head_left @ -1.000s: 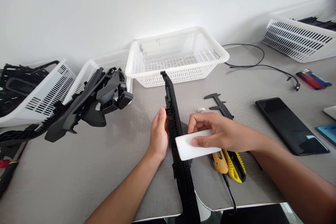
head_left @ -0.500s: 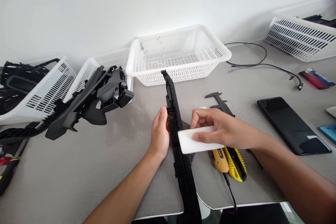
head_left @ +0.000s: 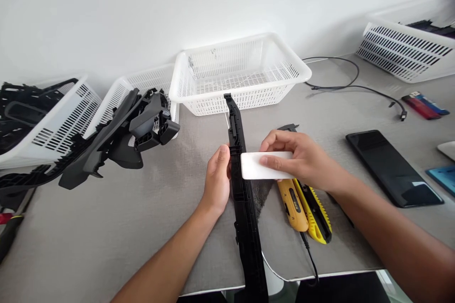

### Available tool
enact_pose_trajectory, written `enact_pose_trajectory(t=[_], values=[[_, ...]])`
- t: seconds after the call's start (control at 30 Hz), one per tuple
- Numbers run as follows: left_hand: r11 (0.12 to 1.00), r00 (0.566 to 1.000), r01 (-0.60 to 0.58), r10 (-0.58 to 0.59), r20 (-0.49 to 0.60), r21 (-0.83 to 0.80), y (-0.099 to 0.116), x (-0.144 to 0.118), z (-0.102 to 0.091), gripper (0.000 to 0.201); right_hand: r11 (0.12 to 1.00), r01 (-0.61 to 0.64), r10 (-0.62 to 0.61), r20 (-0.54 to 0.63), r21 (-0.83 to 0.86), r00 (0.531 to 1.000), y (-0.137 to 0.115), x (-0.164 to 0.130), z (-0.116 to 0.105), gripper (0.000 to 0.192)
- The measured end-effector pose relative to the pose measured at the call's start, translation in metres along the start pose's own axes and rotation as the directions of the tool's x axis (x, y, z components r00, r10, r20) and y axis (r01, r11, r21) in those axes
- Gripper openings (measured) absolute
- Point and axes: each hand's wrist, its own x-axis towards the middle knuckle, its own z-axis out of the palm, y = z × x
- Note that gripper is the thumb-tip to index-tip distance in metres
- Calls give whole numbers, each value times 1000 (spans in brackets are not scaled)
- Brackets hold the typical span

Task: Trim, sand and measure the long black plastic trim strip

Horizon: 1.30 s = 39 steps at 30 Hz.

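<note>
My left hand [head_left: 217,181] is closed around a long black plastic trim piece [head_left: 245,208], which stretches from near the middle basket down past the table's front edge. Between thumb and fingers, my right hand [head_left: 289,158] grips a flat white rectangular block [head_left: 254,165]. The block's left end lies against or just over the trim's right edge; whether it touches is hard to tell. Below that hand are a yellow corded tool [head_left: 293,206] and a yellow utility knife [head_left: 316,213]. A dark caliper [head_left: 289,127] is mostly hidden behind the right hand.
A white basket [head_left: 240,97] stands at the back. Left of it, black plastic parts [head_left: 121,128] overhang another basket, beside a filled basket [head_left: 67,123]. To the right are a black phone [head_left: 393,168], a cable [head_left: 355,86], lighters [head_left: 424,105] and a further basket [head_left: 405,52].
My right hand has moved the white block up along the trim piece, away from me, and levelled it. The trim's far end has shifted slightly right; my left hand keeps its grip.
</note>
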Motion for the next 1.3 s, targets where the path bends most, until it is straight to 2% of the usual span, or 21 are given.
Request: enact_pose_trajectory(t=[0.07,0.2,0.37,0.73,0.83,1.0,1.07,1.2,1.3], values=[[1000,1000,1,-1,20,10,-1,0,-1,60,1000,7,-7,-30,-11,1000,1,1,-1,41],[1000,1000,-12,11,27,22,-3,1,-3,58,1000,-14,16,60,-22,998,0,0,2,42],[1000,1000,7,-7,8,6,-4,0,-3,57,1000,15,-16,-60,-15,998,1,0,9,40],[999,997,-31,28,69,43,-2,-1,-1,59,1000,7,-7,-11,-7,1000,-1,1,7,40],[1000,997,-10,8,77,27,-3,-2,-2,57,999,-4,3,-24,-35,1000,-1,1,6,41],[1000,1000,-13,13,23,12,-5,-2,-3,56,1000,11,-12,-15,-13,1000,1,1,10,39],[1000,1000,-16,15,25,12,-4,-1,-2,56,1000,9,-9,-16,-17,1000,2,1,6,38],[1000,998,-5,5,69,5,-2,-1,0,59,996,-19,9,-119,-82,993,2,2,-8,37],[1000,999,-8,8,54,-5,-3,0,0,58,997,-2,-6,-103,-79,995,1,2,-7,37]])
